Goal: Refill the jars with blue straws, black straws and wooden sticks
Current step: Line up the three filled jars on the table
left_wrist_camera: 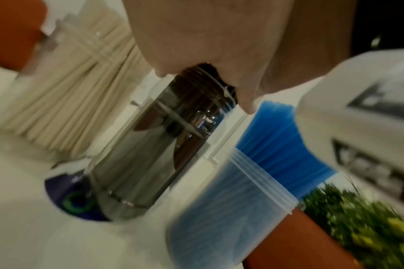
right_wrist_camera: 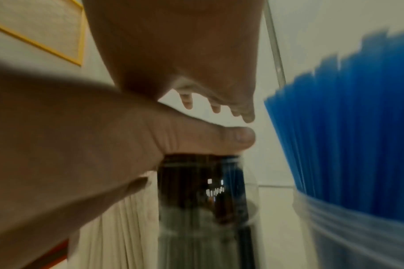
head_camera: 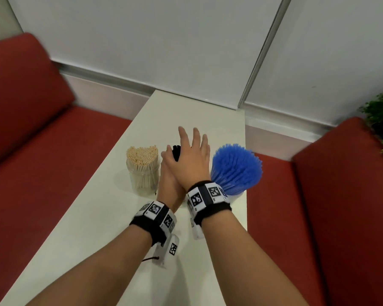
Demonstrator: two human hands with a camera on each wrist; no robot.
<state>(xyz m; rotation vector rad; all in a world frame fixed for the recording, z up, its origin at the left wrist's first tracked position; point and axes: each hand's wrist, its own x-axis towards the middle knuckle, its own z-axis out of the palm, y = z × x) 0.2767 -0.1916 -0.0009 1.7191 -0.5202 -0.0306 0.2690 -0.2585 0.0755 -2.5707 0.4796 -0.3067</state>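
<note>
All three clear plastic jars on the white table (head_camera: 97, 217) look full, so the refill seems nearly done. The pale wooden sticks (head_camera: 142, 156) stand packed at the left, and the translucent blue straws (head_camera: 237, 168) fan out at the right. Between them, the glossy black straws (left_wrist_camera: 150, 145) sit in the middle jar. The left hand (head_camera: 170, 173) lies flat on their tops. The right hand (head_camera: 192, 157) hovers above, fingers spread, holding nothing.
</note>
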